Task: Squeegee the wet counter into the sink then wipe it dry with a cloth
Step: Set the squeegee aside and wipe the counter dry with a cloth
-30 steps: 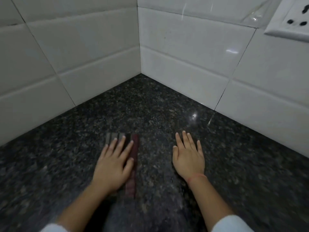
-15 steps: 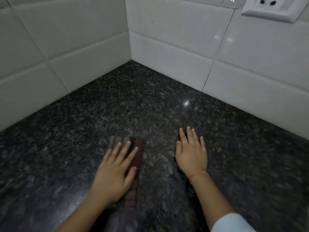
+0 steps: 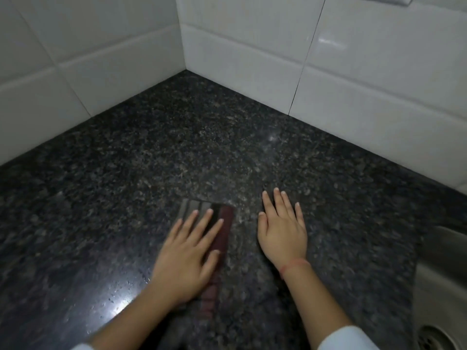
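So your left hand (image 3: pixel 187 258) is lying flat with the fingers spread, pressing down on the cloth (image 3: pixel 223 223). It's a dark folded strip with grey bands and a maroon edge, and it sits on the granite counter (image 3: pixel 177 147) pretty much in the middle, running from your fingertips back toward your forearm. Your right hand (image 3: pixel 281 233) is just beside it, palm down on bare stone with the fingers straight and holding nothing; there's a thin red thread (image 3: pixel 293 263) round that wrist. The sink (image 3: pixel 439 274) is off to your right at the counter's edge, with the drain (image 3: pixel 437 337) showing at the bottom corner, so your right hand and arm sit between the cloth and the sink. There are little water droplets (image 3: pixel 118 296) in the glare patch left of your left forearm. White tiled walls (image 3: pixel 252 59) meet in the far corner, well apart from both hands.
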